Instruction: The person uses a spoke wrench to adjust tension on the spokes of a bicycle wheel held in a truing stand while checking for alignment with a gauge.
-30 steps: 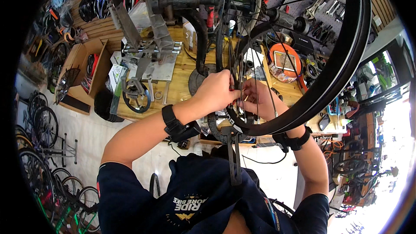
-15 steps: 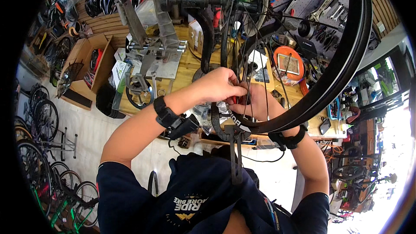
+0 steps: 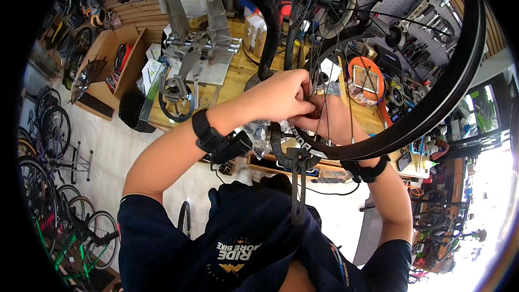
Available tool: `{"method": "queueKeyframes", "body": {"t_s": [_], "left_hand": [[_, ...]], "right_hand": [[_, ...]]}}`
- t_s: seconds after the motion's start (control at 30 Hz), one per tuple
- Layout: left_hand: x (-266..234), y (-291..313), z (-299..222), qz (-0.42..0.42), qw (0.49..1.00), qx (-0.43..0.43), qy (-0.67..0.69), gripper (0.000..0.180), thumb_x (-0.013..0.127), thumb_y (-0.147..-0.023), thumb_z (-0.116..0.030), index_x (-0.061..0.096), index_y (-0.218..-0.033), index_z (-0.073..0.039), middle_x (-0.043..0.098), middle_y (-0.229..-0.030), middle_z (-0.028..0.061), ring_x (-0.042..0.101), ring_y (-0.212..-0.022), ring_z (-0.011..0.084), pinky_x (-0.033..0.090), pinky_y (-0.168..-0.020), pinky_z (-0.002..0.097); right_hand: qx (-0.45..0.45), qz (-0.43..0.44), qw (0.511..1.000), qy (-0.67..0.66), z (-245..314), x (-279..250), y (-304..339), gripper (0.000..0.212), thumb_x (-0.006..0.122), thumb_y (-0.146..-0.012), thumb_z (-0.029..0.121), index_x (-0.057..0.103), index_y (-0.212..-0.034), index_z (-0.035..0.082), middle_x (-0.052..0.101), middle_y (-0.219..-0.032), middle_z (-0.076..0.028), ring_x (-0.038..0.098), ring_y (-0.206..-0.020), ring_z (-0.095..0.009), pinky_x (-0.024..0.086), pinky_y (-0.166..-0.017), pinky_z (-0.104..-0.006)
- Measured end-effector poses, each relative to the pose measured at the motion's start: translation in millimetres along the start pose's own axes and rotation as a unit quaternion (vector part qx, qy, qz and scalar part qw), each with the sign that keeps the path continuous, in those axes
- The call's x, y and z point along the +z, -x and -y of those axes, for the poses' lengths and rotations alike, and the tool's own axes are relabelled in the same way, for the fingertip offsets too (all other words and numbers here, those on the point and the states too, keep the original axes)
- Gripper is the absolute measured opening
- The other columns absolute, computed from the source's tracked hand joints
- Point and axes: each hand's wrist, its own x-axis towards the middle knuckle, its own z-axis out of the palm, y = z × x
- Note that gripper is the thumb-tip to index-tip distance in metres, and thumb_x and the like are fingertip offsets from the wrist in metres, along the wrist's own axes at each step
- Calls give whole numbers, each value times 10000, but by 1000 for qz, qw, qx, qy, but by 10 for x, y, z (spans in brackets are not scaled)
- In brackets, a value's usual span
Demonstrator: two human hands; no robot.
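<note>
A bicycle wheel with a black rim (image 3: 432, 127) and thin spokes (image 3: 348, 86) stands upright in front of me, its lower edge at a dark truing stand (image 3: 296, 158). My left hand (image 3: 285, 96) is at the spokes just above the rim, fingers bent and pinched together. Against its fingertips are those of my right hand (image 3: 332, 120), also closed, seen behind several spokes; the right wrist passes behind the rim. Whatever the fingers hold is hidden between them. The hub with a disc rotor (image 3: 338, 11) sits higher up.
A wooden workbench (image 3: 230, 94) carries a grey metal wheel jig (image 3: 216, 38), an orange round tray (image 3: 366, 84) and a cardboard box (image 3: 257, 32). Tools hang on a pegboard (image 3: 373, 0). An open carton (image 3: 121, 65) and several bicycles (image 3: 59, 130) stand left.
The view has shifted, so wheel and bench appear further right. My hands stay together at the spokes; a small red thing seen between the fingers before is now hidden.
</note>
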Motion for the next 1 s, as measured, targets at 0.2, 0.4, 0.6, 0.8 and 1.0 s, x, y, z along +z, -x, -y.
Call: {"method": "queueKeyframes", "body": {"t_s": [0.2, 0.4, 0.6, 0.8, 1.0], "left_hand": [[-93, 19, 25, -106, 992, 65, 27, 421, 772, -859, -279, 545, -1063, 11, 639, -934, 118, 596, -767, 158, 478, -657, 290], [-13, -142, 217, -187, 976, 40, -103, 896, 768, -831, -437, 368, -1374, 153, 533, -1317, 297, 580, -1204, 324, 486, -977, 352], [-48, -220, 326, -72, 992, -8, 102, 630, 778, -827, -449, 575, -1095, 83, 661, -873, 105, 604, -760, 159, 494, -673, 307], [4, -293, 424, -72, 991, 0, 117, 663, 794, -804, -457, 569, -1113, 85, 652, -944, 116, 600, -827, 168, 491, -717, 305], [-30, -236, 382, -61, 989, -1, 134, 773, 809, -790, -485, 529, -1197, 110, 636, -990, 124, 597, -889, 169, 494, -766, 303]], "right_hand": [[-26, 1, 997, 72, -213, 76, 23, 252, 707, -872, 198, 625, -957, -25, 606, -732, -139, 577, -652, -252, 463, -611, -371], [-74, 158, 954, -245, -296, -12, -131, 260, 650, -926, 153, 606, -1141, 14, 626, -940, 6, 583, -789, -119, 498, -704, -295], [49, 195, 941, -273, -175, -154, -92, 316, 704, -923, 199, 637, -1162, 4, 661, -915, -6, 580, -757, -68, 475, -661, -232], [65, 189, 939, -280, -281, -170, -104, 204, 702, -928, 165, 670, -1023, -13, 669, -816, -10, 594, -699, -66, 476, -632, -218], [61, -19, 986, -155, -4, -23, 179, 231, 773, -868, 144, 663, -914, -54, 621, -628, -32, 580, -549, -79, 476, -522, -258]]}}
